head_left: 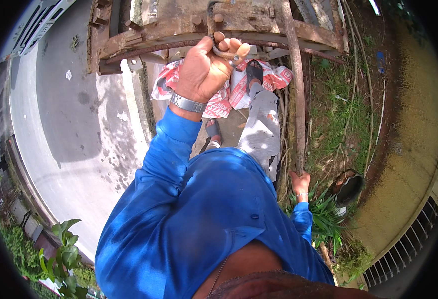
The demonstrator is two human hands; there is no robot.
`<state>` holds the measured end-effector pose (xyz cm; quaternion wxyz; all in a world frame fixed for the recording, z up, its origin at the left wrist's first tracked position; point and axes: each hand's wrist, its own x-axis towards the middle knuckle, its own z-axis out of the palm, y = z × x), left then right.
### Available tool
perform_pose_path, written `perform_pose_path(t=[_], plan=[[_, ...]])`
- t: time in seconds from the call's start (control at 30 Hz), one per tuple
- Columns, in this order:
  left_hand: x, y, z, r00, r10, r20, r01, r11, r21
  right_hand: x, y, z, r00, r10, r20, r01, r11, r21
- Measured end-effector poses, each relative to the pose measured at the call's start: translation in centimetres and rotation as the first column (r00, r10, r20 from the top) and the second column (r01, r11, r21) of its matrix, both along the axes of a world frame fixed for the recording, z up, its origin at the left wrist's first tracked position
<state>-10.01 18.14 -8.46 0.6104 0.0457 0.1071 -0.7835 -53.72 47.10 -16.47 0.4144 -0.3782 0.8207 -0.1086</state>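
My left hand (199, 74), with a metal watch on the wrist, is raised at the near edge of a rusty workbench-like frame (144, 36). Its fingers curl around a thin bent metal rod (210, 19), whose lower end hooks under the fingers. Down at my right side, my right hand (300, 183) is closed round the near end of a long rusty pipe (297, 99). The pipe runs forward and rests across the frame's right part. A ribbed steel bar (149, 49) lies along the frame's near edge.
Red and white sacks (219, 105) lie beneath the frame, around my sandalled feet. A grey paved road (79, 114) is at left. On the right are grass (336, 119), cut stems, a dark pot (350, 190), a leafy plant (324, 214) and a yellowish wall (408, 134).
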Motion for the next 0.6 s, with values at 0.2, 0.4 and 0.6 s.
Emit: perform_pose_path(t=[0.2, 0.4, 0.6], plan=[[-1.6, 3.5, 4.8, 0.985, -0.127, 0.114, 0.137, 0.986, -0.090, 5.0, 1.3, -3.2, 0.994, 0.023, 0.105, -0.025, 1.000, 0.018], [-3.2, 8.2, 7.6, 0.938, -0.236, 0.253, 0.243, 0.970, 0.002, 5.6, 1.5, -4.7, 0.994, 0.077, 0.078, -0.073, 0.996, -0.059], [-3.2, 12.3, 7.2, 0.956, -0.185, 0.226, 0.213, 0.972, -0.102, 6.5, 1.5, -4.3, 0.996, 0.093, 0.004, -0.093, 0.995, 0.026]])
